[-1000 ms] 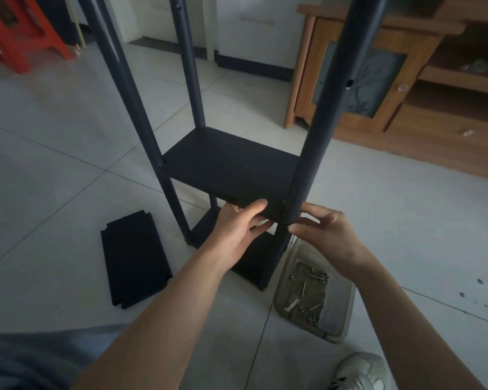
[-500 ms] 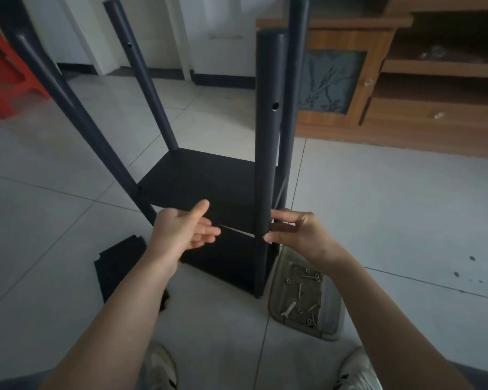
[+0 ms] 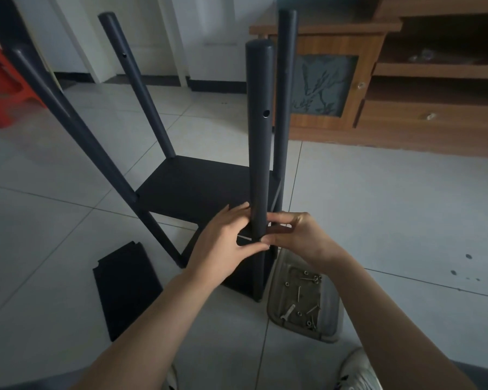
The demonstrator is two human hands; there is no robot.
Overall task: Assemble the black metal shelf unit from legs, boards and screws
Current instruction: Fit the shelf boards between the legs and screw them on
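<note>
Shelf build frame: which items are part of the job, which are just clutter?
Job:
near leg, both hands at it: left hand, right hand
fitted board
spare board on the floor
tray of screws

Clutter:
wooden cabinet
red stool

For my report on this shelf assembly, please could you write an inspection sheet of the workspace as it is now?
Surface: pale tiled floor, with dark specks at the right.
Job's things: shelf unit standing with four legs up and two boards fitted; a loose board lies flat to its left; a tray with screws sits by the near leg.
Clutter: nothing seen.
Hands: left hand and right hand both hold the near leg at the upper board's corner.
Cables: nothing seen.
Surroundings: wooden cabinet behind on the right, red stool at far left, the person's shoes at the bottom edge.
</note>
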